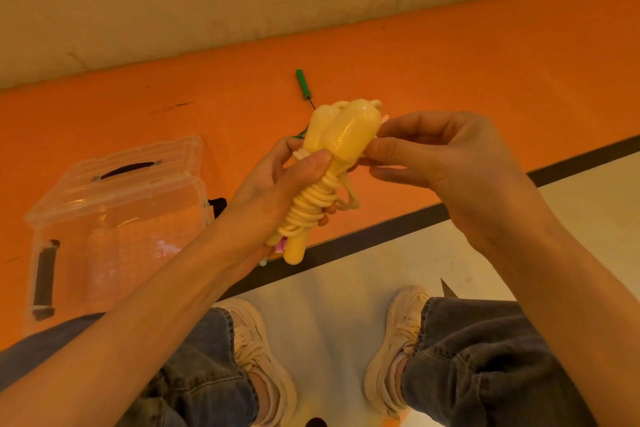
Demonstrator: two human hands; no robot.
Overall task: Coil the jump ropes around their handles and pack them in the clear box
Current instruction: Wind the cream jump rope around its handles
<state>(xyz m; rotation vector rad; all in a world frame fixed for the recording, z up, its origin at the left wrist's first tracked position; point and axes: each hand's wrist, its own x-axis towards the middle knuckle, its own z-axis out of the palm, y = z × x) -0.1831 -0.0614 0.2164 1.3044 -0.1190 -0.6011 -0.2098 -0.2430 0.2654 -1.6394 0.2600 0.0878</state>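
My left hand (277, 180) grips a yellow jump rope (336, 142) whose two handles lie side by side, with the cord coiled in many turns round their lower part. My right hand (440, 152) pinches the cord's loose end at the handles' right side; a small loop (351, 199) hangs free under it. The clear box (114, 218) stands open on the orange mat at the left, lid tipped back. A green-handled rope (302, 83) lies on the mat beyond my hands, mostly hidden by them. Something pink (280, 246) peeks out below the yellow handles.
The orange mat (450, 55) runs across the view, with a dark strip (381, 232) along its near edge and pale floor below it. My knees in jeans and my pale sneakers (263, 357) are at the bottom. A beige wall lies behind the mat.
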